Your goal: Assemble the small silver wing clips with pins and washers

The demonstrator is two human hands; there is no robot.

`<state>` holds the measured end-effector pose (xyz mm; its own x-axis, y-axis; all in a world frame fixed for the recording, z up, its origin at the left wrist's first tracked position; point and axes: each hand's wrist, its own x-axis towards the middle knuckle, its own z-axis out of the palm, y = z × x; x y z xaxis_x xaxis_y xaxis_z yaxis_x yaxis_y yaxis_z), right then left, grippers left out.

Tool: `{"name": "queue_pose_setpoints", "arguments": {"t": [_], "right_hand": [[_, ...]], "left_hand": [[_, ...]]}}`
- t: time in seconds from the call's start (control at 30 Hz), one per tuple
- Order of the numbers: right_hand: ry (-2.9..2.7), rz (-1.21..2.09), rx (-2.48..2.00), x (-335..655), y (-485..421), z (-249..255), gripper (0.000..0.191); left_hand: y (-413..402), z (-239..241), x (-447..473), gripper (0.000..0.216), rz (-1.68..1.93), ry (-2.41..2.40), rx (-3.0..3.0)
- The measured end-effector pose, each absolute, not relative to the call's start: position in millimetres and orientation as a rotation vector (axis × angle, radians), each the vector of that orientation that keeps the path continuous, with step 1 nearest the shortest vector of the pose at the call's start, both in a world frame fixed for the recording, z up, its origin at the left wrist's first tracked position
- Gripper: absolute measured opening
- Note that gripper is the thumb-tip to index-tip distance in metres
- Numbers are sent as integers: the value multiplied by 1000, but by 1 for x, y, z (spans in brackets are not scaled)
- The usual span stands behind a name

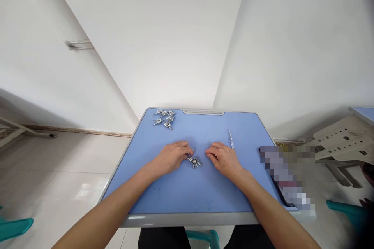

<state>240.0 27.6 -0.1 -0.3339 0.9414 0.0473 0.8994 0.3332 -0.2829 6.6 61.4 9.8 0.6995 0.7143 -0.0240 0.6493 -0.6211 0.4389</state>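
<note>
Small silvery metal parts [194,161] with a round centre lie on the desk between my hands. My left hand [174,157] is closed, its thumb and fingertips pinching the left end of this metal piece. To the right, apart from the metal piece, my right hand [224,158] rests low over the desk with thumb and fingers drawn together. Whatever sits between those fingertips, if anything, is too small to make out. A screwdriver [231,140] with a clear handle lies just beyond my right hand.
Several similar metal parts [168,123] are grouped at the far left corner of the blue desk [193,198]. A dark-edged, blurred-out object [282,181] lies along the right edge. White wall panels [175,46] stand right behind the desk.
</note>
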Motion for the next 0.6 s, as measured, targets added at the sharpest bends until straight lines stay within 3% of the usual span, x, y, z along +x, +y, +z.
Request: {"name": "queue_pose_setpoints", "arguments": {"t": [0.27, 0.47, 0.6], "right_hand": [[-2359, 350, -1700, 239, 30, 1, 17], [-2359, 340, -1720, 242, 30, 2, 20], [-2366, 333, -1713, 242, 29, 3, 20]], "left_hand": [[56, 22, 5, 16, 124, 1078, 2441], [52, 20, -9, 33, 203, 1166, 2405], [34, 18, -10, 21, 199, 1232, 2380]]}}
